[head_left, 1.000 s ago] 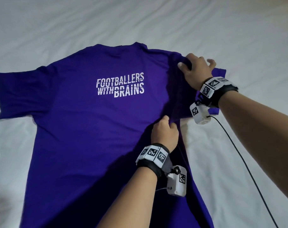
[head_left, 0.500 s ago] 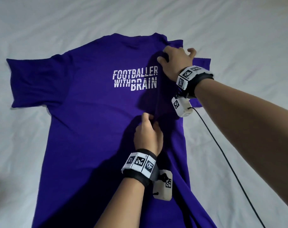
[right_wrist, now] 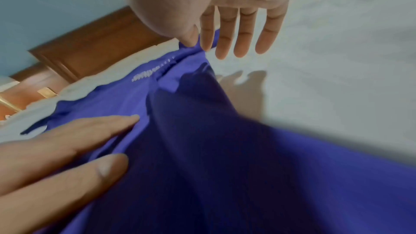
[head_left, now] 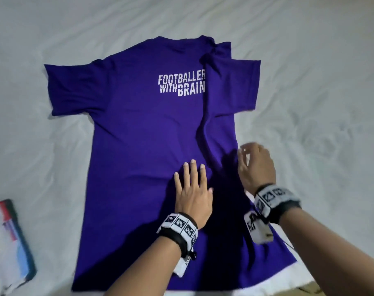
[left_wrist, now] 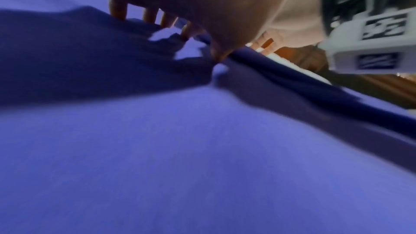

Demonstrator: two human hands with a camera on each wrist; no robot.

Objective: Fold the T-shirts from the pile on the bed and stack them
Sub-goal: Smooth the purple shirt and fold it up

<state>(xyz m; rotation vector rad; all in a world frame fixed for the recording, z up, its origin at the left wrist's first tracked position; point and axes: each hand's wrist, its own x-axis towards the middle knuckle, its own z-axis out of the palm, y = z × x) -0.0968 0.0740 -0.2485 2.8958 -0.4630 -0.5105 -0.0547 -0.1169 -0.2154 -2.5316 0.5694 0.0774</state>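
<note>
The fingers (head_left: 191, 169) of the left hand (head_left: 192, 195) lie straight and flat on the purple T-shirt (head_left: 139, 146), spread on the bed (head_left: 310, 82). The right hand (head_left: 255, 165) hovers loosely over the shirt's right edge; whether it holds cloth I cannot tell. A raised ridge (head_left: 205, 133) runs down beside the folded-in right side. If the left hand pushes sideways, that ridge could bunch and the fold go crooked; the soft sheet would let the shirt slide. A book (head_left: 8, 242) lies well apart at the left, clear of the work. No pile or stack shows.
</note>
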